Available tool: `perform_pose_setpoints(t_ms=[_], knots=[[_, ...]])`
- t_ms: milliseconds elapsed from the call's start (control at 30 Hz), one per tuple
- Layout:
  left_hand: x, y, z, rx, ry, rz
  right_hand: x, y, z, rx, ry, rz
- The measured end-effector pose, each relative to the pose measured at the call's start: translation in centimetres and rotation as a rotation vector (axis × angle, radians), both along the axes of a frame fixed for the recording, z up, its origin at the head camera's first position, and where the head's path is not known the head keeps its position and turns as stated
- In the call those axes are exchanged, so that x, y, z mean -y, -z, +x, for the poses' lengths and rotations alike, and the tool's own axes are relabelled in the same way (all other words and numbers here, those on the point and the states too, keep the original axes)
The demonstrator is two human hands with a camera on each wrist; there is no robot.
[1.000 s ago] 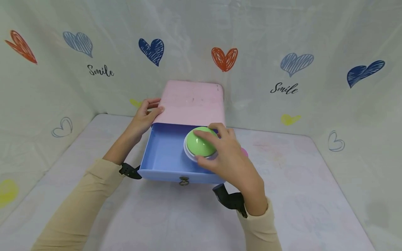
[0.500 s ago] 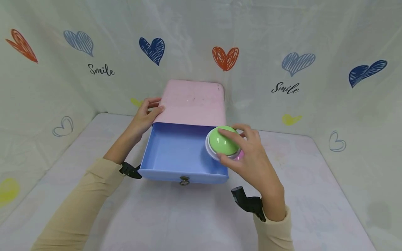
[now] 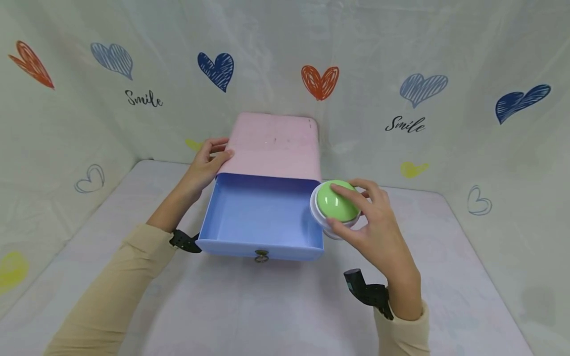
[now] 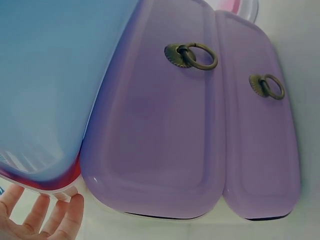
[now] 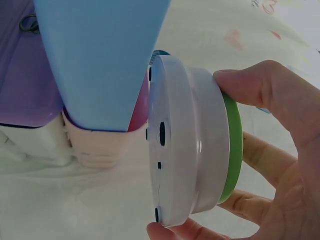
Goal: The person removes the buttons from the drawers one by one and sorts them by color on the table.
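My right hand point(image 3: 378, 230) holds a round push-button device with a white base and a green dome point(image 3: 331, 200), fingers and thumb around its rim. The device hangs just beyond the right wall of the blue drawer point(image 3: 260, 250); its underside with small dark holes faces the right wrist camera point(image 5: 172, 140). That drawer stands pulled out of a small pink cabinet point(image 3: 273, 146). My left hand point(image 3: 206, 170) rests against the cabinet's left side, thumb near its top edge. In the left wrist view, its fingers point(image 4: 72, 220) touch the side by the corner.
Two closed lower drawers point(image 4: 155, 125) with brass ring pulls show in the left wrist view. A pink-and-white round thing point(image 4: 245, 9) stands beside the cabinet, mostly hidden by the held device in the head view. A heart-printed curtain point(image 3: 276, 49) hangs behind the table point(image 3: 249, 316).
My right hand has carried the green-domed device from over the drawer out to the right, past its side wall. The left hand, cabinet and drawer have stayed put.
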State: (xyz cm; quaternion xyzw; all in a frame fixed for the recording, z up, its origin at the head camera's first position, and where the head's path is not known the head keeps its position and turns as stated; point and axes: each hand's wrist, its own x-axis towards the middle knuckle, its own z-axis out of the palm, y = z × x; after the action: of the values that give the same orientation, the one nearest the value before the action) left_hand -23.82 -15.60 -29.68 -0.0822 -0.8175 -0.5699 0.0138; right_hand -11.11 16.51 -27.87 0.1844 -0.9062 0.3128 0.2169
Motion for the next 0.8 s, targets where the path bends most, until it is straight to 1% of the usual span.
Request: perform_pose_setpoints(t_ms=[433, 600, 800], knots=[[-0.1, 0.1, -0.2, 0.011, -0.01, -0.005, -2.6, 1.2, 0.1, -0.005, 0.018, -0.029], [0.0, 0.0, -0.2, 0.013, -0.01, -0.013, -4.0, 2.2, -0.2, 0.015, 0.058, -0.009], [-0.1, -0.1, -0.1, 0.001, -0.017, -0.017, -5.5, 3.7, -0.9, 0.063, 0.133, -0.001]])
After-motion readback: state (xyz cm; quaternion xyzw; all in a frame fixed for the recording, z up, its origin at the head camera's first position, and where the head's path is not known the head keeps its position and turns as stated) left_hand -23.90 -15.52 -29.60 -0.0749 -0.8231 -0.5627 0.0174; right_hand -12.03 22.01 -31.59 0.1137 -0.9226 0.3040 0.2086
